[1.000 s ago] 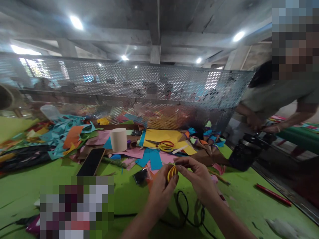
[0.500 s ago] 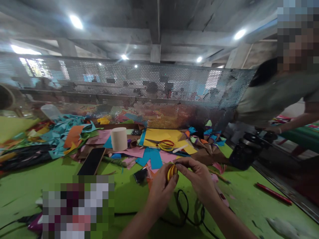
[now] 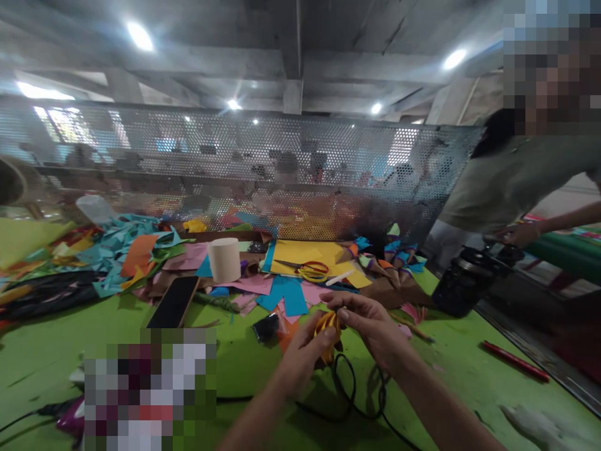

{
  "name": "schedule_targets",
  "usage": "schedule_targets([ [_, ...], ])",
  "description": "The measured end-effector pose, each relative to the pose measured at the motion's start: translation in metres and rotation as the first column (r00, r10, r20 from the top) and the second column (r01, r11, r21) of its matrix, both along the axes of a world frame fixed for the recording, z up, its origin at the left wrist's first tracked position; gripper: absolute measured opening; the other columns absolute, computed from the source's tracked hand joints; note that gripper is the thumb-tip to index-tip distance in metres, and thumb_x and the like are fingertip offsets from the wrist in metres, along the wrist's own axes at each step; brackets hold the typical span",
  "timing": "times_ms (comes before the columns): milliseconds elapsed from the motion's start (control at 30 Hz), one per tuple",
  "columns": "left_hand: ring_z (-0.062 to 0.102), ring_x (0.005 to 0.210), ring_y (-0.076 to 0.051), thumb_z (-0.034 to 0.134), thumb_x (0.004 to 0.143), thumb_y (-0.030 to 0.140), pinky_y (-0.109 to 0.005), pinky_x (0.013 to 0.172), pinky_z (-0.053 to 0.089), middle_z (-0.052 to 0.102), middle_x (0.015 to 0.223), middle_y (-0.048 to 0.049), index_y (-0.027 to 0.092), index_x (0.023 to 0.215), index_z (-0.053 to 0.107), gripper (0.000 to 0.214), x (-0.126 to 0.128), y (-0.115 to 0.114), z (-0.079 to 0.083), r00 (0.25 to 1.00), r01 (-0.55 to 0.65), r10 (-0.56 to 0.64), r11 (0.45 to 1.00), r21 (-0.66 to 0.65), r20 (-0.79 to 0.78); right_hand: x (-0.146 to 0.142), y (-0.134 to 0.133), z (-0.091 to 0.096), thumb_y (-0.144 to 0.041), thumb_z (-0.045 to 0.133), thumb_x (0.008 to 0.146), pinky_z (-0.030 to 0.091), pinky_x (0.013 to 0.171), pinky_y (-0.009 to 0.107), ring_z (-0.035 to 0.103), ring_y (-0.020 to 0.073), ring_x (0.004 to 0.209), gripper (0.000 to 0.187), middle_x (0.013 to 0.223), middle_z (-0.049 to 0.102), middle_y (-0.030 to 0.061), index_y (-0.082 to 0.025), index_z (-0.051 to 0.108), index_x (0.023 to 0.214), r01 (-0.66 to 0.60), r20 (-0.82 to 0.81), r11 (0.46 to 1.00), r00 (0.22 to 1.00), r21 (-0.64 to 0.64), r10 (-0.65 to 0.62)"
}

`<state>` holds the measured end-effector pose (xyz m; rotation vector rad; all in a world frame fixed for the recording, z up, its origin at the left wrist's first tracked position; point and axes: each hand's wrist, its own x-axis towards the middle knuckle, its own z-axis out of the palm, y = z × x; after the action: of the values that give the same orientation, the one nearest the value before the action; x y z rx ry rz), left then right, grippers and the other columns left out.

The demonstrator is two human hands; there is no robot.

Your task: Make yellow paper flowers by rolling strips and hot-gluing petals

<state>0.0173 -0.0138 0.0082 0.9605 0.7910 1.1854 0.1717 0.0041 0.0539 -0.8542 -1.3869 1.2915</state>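
In front of me, above the green table, my left hand is closed around a small yellow-orange piece with curved ridges, perhaps folded paper. My right hand meets it from the right, thumb and fingertips pinched at the piece's upper edge; whether they grip the piece itself or something tiny is too small to make out. Just beyond the hands lie blue paper strips and pink paper. Scissors with red and yellow handles rest on yellow sheets. A black cable loops below the hands.
A cream roll stands left of the scissors, with a phone nearer me. Teal paper scraps pile up at far left. At right are a dark jug and a red pen. A person stands beyond the table edge.
The yellow-orange piece has turned in my fingers and more of its ridges show. My right fingers have shifted slightly along its upper edge. The person at right has moved an arm.
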Motion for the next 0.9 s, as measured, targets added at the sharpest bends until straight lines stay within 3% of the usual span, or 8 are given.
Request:
schedule_targets([
  [133,0.063,0.104,-0.027,0.077,0.067,0.055,-0.037,0.090,0.050,0.069,0.112,-0.0135,0.019,0.115,0.068,0.061,0.000,0.000,-0.001,1.000,-0.021,0.021,1.000,0.001,-0.001,-0.004,0.001,-0.005,-0.041,0.081,0.071,0.046,0.095,0.041,0.063,0.0270,0.106,0.022,0.107,0.072,0.0068,-0.024,0.074,0.082,0.015,-0.055,1.000,0.998,-0.011,-0.015],
  [367,0.061,0.089,-0.019,0.071,0.072,0.058,-0.028,0.080,0.048,0.068,0.099,-0.0074,0.020,0.112,0.070,0.055,-0.002,0.000,0.003,0.997,0.048,-0.044,0.997,0.067,-0.057,-0.011,-0.002,-0.005,-0.039,0.081,0.071,0.049,0.084,0.034,0.064,0.0213,0.089,0.018,0.093,0.072,0.0035,-0.023,0.073,0.075,0.044,-0.101,0.999,0.994,-0.012,-0.045],
  [533,0.057,0.088,-0.017,0.063,0.081,0.058,-0.026,0.075,0.047,0.064,0.098,-0.0056,0.020,0.108,0.067,0.047,-0.002,-0.001,0.005,0.989,0.058,-0.037,0.988,0.145,-0.140,-0.007,-0.003,-0.001,-0.044,0.080,0.071,0.048,0.086,0.036,0.064,0.0245,0.098,0.037,0.105,0.073,0.0065,-0.025,0.076,0.102,0.061,0.012,0.998,0.998,0.013,-0.062],
  [733,0.050,0.081,-0.015,0.054,0.089,0.051,-0.024,0.070,0.043,0.057,0.093,-0.0027,0.020,0.113,0.059,0.039,-0.001,0.001,0.004,0.965,0.031,0.029,0.975,0.221,-0.262,0.002,0.002,-0.001,-0.044,0.074,0.076,0.048,0.083,0.035,0.064,0.0235,0.092,0.028,0.097,0.073,0.0057,-0.023,0.073,0.094,0.243,0.251,0.945,0.922,0.220,-0.295],
  [900,0.051,0.088,-0.017,0.049,0.093,0.044,-0.027,0.077,0.042,0.058,0.097,-0.0039,0.020,0.113,0.057,0.032,-0.001,0.003,0.001,0.923,0.047,0.096,0.933,0.358,-0.372,0.003,-0.001,0.002,-0.038,0.071,0.078,0.048,0.083,0.037,0.065,0.0239,0.091,0.019,0.093,0.073,0.0052,-0.023,0.073,0.089,0.251,0.342,0.899,0.861,0.360,-0.377],
])
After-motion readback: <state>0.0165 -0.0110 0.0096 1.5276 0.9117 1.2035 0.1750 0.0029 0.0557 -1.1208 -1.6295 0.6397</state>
